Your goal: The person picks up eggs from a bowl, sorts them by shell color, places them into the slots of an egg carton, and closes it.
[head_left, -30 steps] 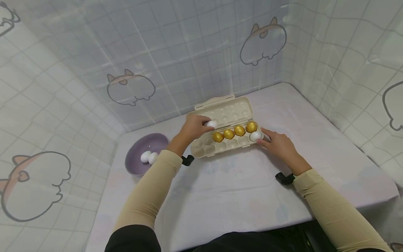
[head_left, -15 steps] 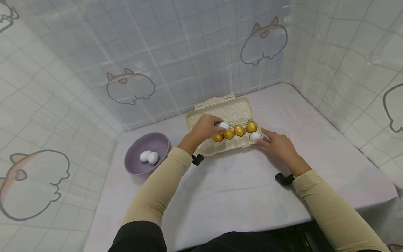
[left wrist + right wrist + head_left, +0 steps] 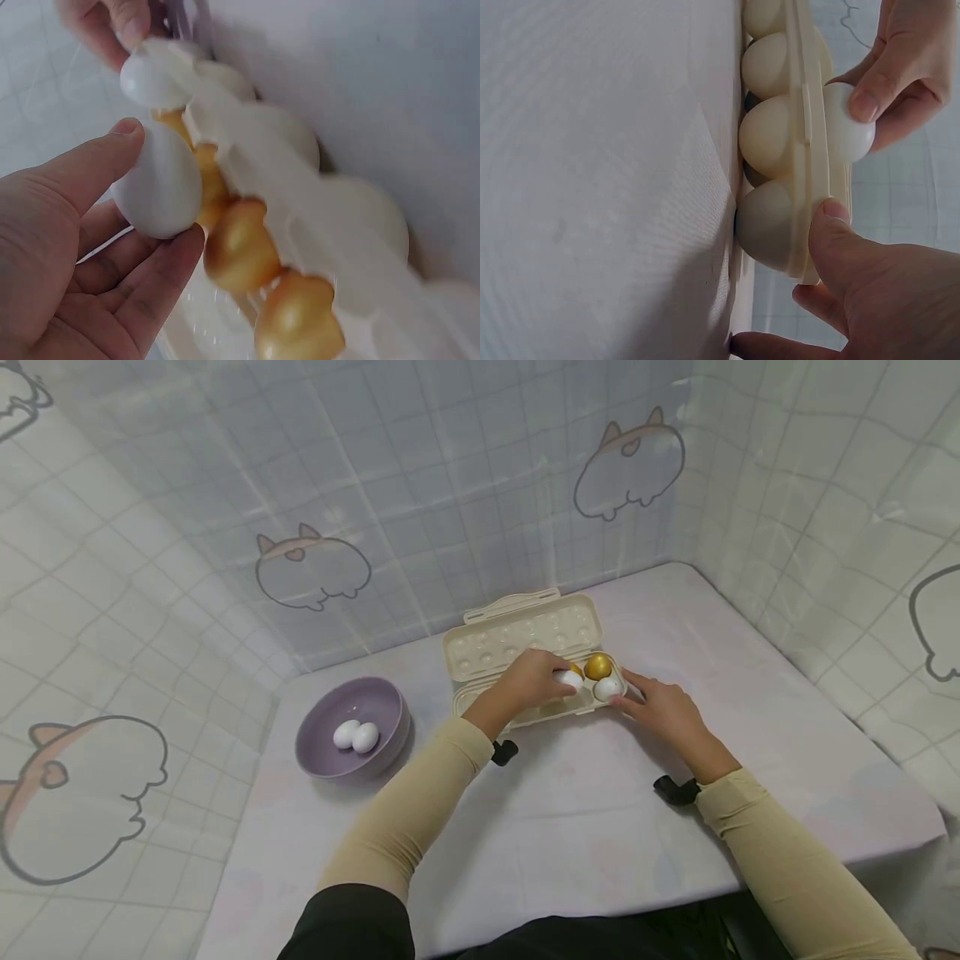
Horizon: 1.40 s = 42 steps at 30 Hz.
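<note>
In the head view, my left hand (image 3: pixel 528 683) pinches a white egg (image 3: pixel 159 180) between thumb and fingertips, low over the front row of an egg carton (image 3: pixel 467 695). My right hand (image 3: pixel 669 714) grips the carton's right end, thumb on the rim and fingers around the corner. Golden eggs (image 3: pixel 241 247) sit along the carton's back row, some of them covered by my left hand in the head view. A second white egg (image 3: pixel 607 688) rests in the front right cup, beside my right thumb. The carton's lid (image 3: pixel 525 631) lies open toward the wall.
A purple bowl (image 3: pixel 392 714) stands left of the carton, with two white eggs (image 3: pixel 366 738) in it. A pale cloth covers the table (image 3: pixel 585 827). Tile-patterned sheeting (image 3: pixel 465 485) rises behind and on both sides.
My left hand has carried the white egg rightward along the carton, from its left part to near the front right cup, and lower. My right hand stays at the carton's end.
</note>
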Available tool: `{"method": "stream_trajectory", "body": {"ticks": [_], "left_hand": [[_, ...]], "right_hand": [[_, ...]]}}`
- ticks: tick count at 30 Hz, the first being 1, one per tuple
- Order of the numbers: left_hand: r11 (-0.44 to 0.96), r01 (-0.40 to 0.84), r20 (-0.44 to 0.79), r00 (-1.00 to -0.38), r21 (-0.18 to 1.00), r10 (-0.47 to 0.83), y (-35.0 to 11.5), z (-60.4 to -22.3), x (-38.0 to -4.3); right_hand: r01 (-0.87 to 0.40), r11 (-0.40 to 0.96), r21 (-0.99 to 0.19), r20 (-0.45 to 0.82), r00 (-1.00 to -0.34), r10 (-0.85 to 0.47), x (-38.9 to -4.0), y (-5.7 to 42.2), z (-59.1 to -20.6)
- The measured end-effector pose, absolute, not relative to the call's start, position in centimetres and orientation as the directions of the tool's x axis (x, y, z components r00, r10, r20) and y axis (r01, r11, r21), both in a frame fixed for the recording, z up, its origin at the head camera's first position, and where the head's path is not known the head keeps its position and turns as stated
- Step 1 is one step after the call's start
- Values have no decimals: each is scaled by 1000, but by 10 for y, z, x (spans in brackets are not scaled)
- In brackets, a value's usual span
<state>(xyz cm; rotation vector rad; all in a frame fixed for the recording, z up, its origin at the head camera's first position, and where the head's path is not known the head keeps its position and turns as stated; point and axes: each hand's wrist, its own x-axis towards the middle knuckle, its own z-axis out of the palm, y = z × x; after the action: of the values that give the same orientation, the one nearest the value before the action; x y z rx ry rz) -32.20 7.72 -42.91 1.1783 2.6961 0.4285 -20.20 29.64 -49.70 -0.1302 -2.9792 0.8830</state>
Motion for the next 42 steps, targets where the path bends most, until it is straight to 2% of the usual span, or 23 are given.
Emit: {"method": "stream_trajectory", "body": {"ticks": [15,28,36,42], "left_hand": [[598,777,-20,-607,198,795,94,-446,-308],[609,767,27,-626,202,779,93,-454,-303],[632,731,61,-665,256,744,94,-459,-303],[623,741,78,-657,252,750,95,-458,-304]], "right_hand": [[61,839,-541,11,-997,80,-203,295,-495],[53,843,-535,18,-997,74,-202,297,-498],[42,843,-537,30,-997,69,-200,298,-498],[37,845,-533,43,-997,71,-202,297,-498]]}}
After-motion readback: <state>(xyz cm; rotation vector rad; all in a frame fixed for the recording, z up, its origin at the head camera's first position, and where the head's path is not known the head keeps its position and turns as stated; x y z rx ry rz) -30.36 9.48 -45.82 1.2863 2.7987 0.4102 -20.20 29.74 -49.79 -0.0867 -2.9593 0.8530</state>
